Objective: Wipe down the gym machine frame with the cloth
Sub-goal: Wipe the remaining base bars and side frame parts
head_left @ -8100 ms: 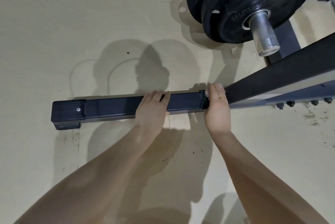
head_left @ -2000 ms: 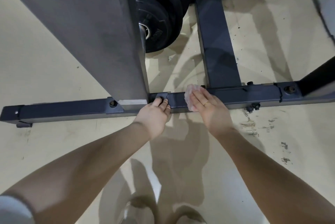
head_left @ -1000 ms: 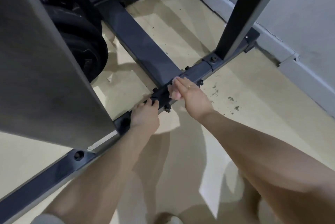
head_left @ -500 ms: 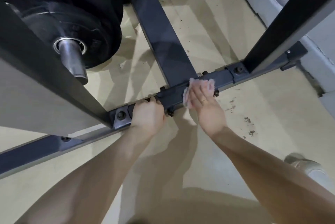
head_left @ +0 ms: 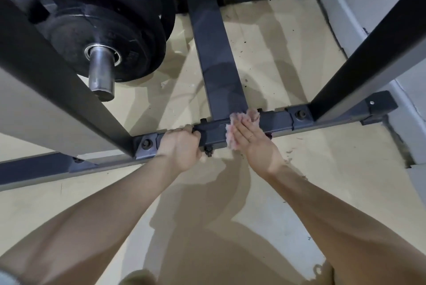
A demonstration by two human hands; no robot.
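The dark steel base bar (head_left: 279,121) of the gym machine frame runs across the floor from left to right. My right hand (head_left: 252,140) presses a small pink cloth (head_left: 231,133) flat against the bar, just where a cross beam (head_left: 216,58) joins it. The cloth shows around the straight fingers. My left hand (head_left: 181,146) grips the same bar a little to the left, fingers curled over its far edge, close to a bolted bracket (head_left: 146,144).
Black weight plates (head_left: 92,19) on a steel sleeve hang at upper left. Slanted uprights rise from the bar at left (head_left: 57,72) and right (head_left: 368,42). A grey wall (head_left: 378,3) closes the right side. Beige floor (head_left: 322,169) lies all around.
My right hand has slid the cloth rightwards along the base bar, from the left upright to the cross beam joint. My left hand has followed along the bar, and the view has shifted.
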